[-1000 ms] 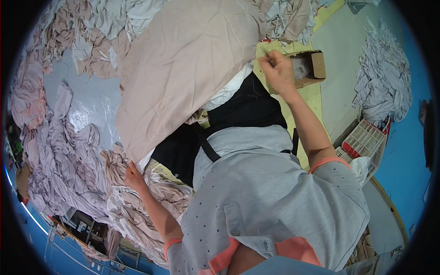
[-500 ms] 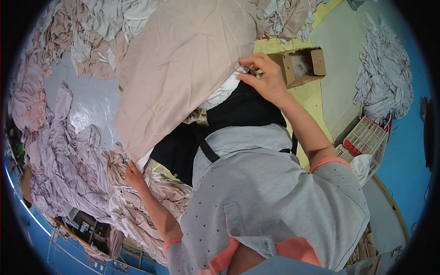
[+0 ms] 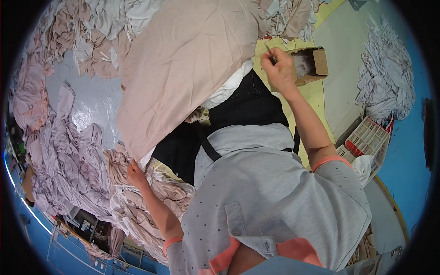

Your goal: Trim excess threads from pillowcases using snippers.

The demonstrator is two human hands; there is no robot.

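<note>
A large pale pink cloth piece [image 3: 188, 59] with a white underside [image 3: 231, 85] slopes across my lap. Its lower left corner is pinched in my left hand [image 3: 136, 174], whose fingers are closed. My right hand [image 3: 280, 71] is away from the cloth, beside an open cardboard box. Its fingers are wrapped round a small dark tool with a thin pointed tip, which looks like thread snips [image 3: 272, 58]; most of it is hidden in the fist. Under the cloth lies a black apron [image 3: 250, 103], with a few loose threads on it.
The cardboard box [image 3: 324, 63] holds clear plastic. Heaped mauve fabric [image 3: 68, 160] and pinkish cloth [image 3: 160, 197] lie to the left, with more garments [image 3: 101, 23] at the back. A grey fabric pile [image 3: 385, 73] and a white plastic crate [image 3: 366, 135] stand on the right.
My right hand has let go of the cloth edge and moved away to the right, with the snips now showing in it. The left hand keeps its hold with little movement.
</note>
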